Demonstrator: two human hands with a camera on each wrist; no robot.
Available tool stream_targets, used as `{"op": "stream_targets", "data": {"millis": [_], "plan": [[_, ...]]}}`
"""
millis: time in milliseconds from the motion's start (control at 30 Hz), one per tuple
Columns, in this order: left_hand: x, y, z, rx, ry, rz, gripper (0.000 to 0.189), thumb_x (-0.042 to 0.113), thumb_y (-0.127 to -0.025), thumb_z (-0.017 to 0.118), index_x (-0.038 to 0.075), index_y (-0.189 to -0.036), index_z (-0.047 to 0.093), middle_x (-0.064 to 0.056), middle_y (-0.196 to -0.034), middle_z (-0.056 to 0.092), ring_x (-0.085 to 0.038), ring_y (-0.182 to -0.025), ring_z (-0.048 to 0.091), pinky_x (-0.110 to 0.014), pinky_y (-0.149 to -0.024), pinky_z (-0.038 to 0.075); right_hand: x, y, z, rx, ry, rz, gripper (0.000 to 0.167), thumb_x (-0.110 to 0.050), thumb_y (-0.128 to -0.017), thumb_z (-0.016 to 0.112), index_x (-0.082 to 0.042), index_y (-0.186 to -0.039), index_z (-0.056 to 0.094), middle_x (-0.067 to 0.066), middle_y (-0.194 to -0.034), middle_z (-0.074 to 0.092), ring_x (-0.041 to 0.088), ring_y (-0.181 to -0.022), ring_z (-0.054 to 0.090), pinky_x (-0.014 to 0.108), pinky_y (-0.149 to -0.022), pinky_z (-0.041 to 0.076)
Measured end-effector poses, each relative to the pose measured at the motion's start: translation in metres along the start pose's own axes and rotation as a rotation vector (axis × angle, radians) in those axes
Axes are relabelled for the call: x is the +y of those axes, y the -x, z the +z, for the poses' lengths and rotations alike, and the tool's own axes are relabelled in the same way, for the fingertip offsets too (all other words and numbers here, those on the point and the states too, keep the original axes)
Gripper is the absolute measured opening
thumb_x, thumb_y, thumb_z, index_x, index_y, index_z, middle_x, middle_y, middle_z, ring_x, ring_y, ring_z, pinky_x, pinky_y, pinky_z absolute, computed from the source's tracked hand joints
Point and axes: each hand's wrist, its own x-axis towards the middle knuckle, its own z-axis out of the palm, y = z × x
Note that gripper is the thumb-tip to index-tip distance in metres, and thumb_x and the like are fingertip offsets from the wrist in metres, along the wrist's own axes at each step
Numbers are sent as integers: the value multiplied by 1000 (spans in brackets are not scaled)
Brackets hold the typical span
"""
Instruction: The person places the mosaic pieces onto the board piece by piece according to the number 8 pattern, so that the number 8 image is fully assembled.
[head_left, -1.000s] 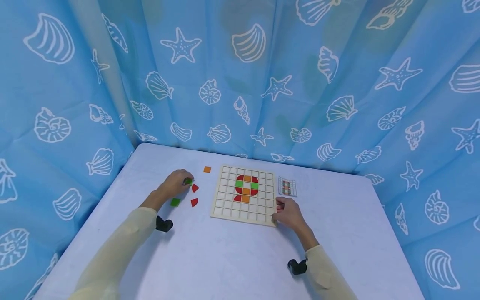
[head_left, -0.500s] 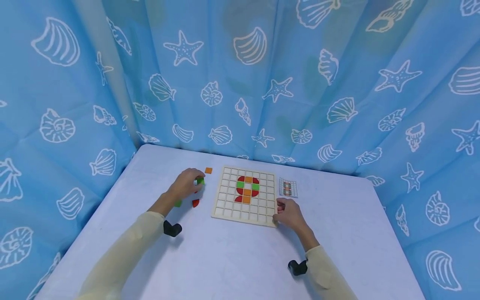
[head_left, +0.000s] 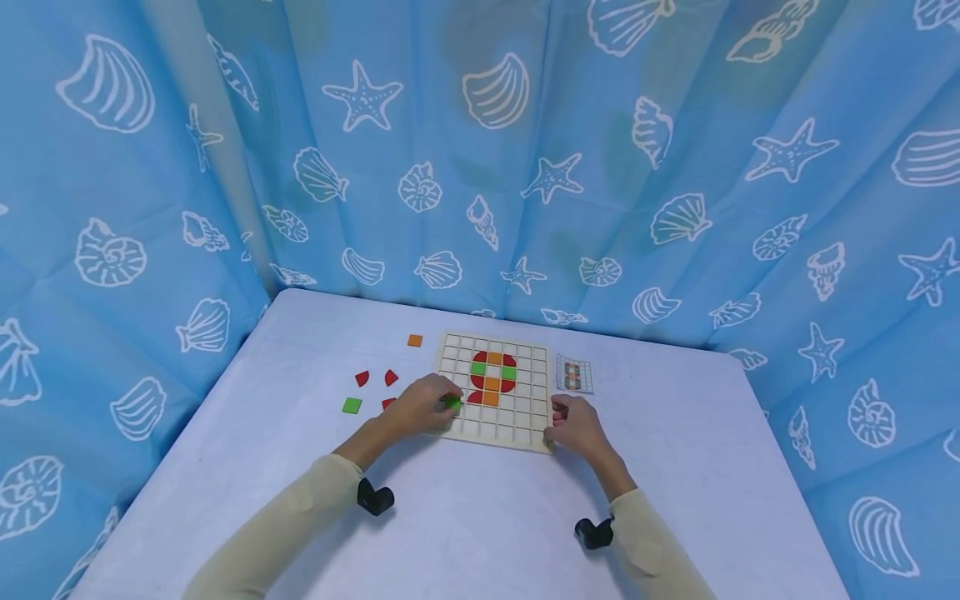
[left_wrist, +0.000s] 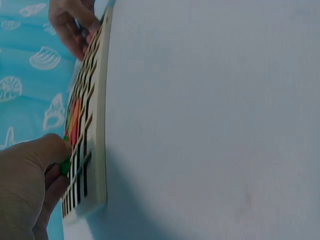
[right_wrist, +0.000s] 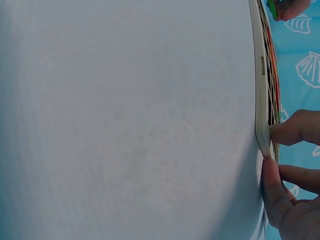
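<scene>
1. The left hand (head_left: 420, 406) reaches over the left part of the grid board (head_left: 487, 430), its grip narrow, thumb and fingers pinching a green piece (head_left: 452, 402); the fingers cover part of that piece, so its full shape cannot be told, nor whether it touches the board
2. The right hand (head_left: 576, 427) is at the board's near right corner, its grip closed about the edge, with thumb and fingertips touching the wood
3. The board lies on the white counter (head_left: 480, 525), with red, orange and green pieces set in its cells: red, orange, red along the far row; green at either side of a bare cell in the next; red, orange, red again; then red and orange in the nearest row
4. To the board's left lie an orange square (head_left: 415, 341), a red fan-shaped piece (head_left: 362, 379), a second red piece (head_left: 391, 377) beside it, a third red piece (head_left: 387, 402) partly hidden by the left hand, and a green square (head_left: 352, 406)
5. A pattern card (head_left: 574, 374) lies just right of the board
6. A blue curtain (head_left: 450, 142) printed with white shells and starfish hangs behind the counter
</scene>
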Motion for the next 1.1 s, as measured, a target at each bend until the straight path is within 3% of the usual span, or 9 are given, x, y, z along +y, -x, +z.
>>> {"op": "stream_targets", "data": {"millis": [333, 467, 900, 1100], "plan": [[12, -8, 15, -20, -62, 153, 33, 20, -87, 74, 10, -118, 68, -1, -117, 64, -17, -111, 55, -32, -97, 48, 2, -1, 1, 18, 0, -12, 67, -4, -73, 77, 5, -134, 53, 9, -101, 58, 21, -89, 52, 29, -72, 46], [14, -12, 18, -22, -93, 169, 32, 20, -88, 73, 12, -119, 68, 0, -118, 65, -17, -113, 55, -31, -98, 47, 2, 0, 1, 19, 0, -5, 68, -4, -73, 78, 4, -135, 52, 9, -103, 58, 22, -90, 52, 29, -73, 46], [22, -14, 23, 52, -114, 179, 24, 19, -85, 77, 13, -108, 74, 3, -105, 69, -14, -103, 58, -26, -91, 50, -1, 1, -1, 14, -8, -21, 67, -3, -74, 77, 5, -135, 52, 10, -100, 58, 22, -88, 52, 29, -71, 46], [22, -15, 24, 18, -16, 51, 39, 19, -84, 78, 13, -122, 68, 3, -109, 67, -13, -104, 58, -29, -93, 49, 1, 2, 1, 19, 2, -23, 66, -2, -73, 77, 5, -134, 53, 9, -102, 59, 21, -89, 53, 29, -72, 46]]}}
